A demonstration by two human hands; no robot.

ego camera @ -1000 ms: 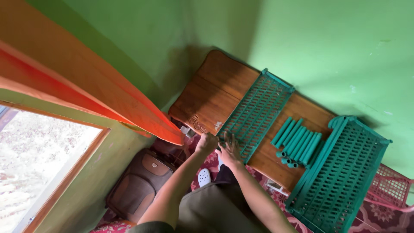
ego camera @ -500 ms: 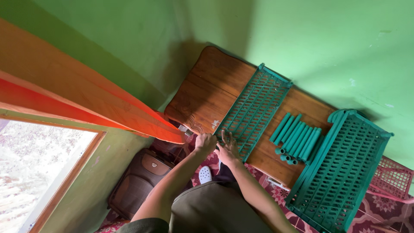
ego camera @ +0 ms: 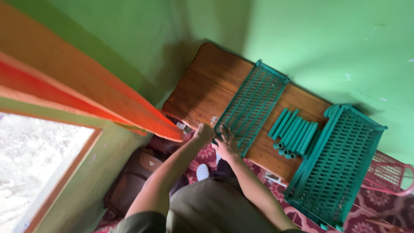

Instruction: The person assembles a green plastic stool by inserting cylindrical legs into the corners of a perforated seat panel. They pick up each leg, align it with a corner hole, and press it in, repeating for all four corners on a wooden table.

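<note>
A green slatted plastic shelf panel (ego camera: 254, 103) lies flat on a brown wooden table (ego camera: 202, 90). My left hand (ego camera: 203, 133) is closed at the panel's near corner, by the table's edge. My right hand (ego camera: 225, 144) rests on the panel's near end with its fingers spread. A bundle of green plastic tubes (ego camera: 294, 133) lies on the table to the right of the panel. A stack of more green shelf panels (ego camera: 340, 164) overhangs the table's right end.
An orange curtain (ego camera: 86, 90) hangs at the left beside a bright window (ego camera: 39, 168). A brown suitcase (ego camera: 129, 181) stands under the window. A pink plastic basket (ego camera: 390, 174) sits at the far right. Green walls (ego camera: 323, 39) close in behind the table.
The view has shifted slightly and blurred. Both hands stay at the near end of the green panel, and the panel, tubes and stack have not visibly moved on the table.
</note>
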